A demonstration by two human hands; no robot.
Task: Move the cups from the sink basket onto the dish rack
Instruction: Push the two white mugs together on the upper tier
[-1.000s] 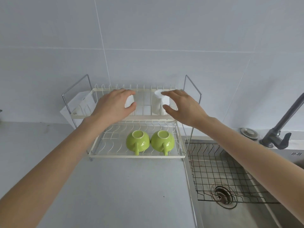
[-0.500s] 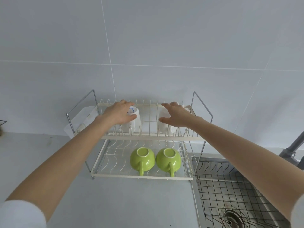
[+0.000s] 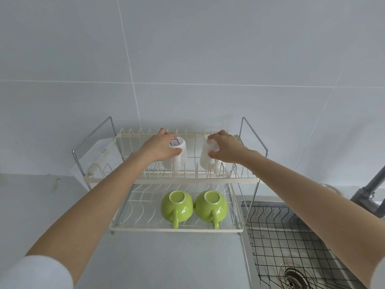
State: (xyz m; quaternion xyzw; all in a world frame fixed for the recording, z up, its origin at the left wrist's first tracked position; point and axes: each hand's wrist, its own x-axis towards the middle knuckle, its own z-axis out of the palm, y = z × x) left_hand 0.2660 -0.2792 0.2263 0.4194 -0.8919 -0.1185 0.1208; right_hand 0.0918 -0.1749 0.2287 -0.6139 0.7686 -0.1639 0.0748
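While both arms reach over the grey countertop [image 3: 166,257], the two-tier cream wire dish rack [image 3: 173,180] stands against the pale tiled wall [image 3: 187,59]. Upper tier, left: left hand [image 3: 159,147] closed around an upturned white plastic cup [image 3: 177,155], whose base bears a small blue-bordered label (print too small to read). Upper tier, right: right hand [image 3: 226,149] closed over a second upturned white plastic cup [image 3: 207,158], resting among the tines. Lower tier: two glossy green ceramic cups, left one [image 3: 176,206] and right one [image 3: 210,206], upside down, just beside each other, handles toward the viewer. Far right: black wire sink basket [image 3: 291,236] in the steel sink [image 3: 312,282], grey tap [image 3: 373,188] above it.
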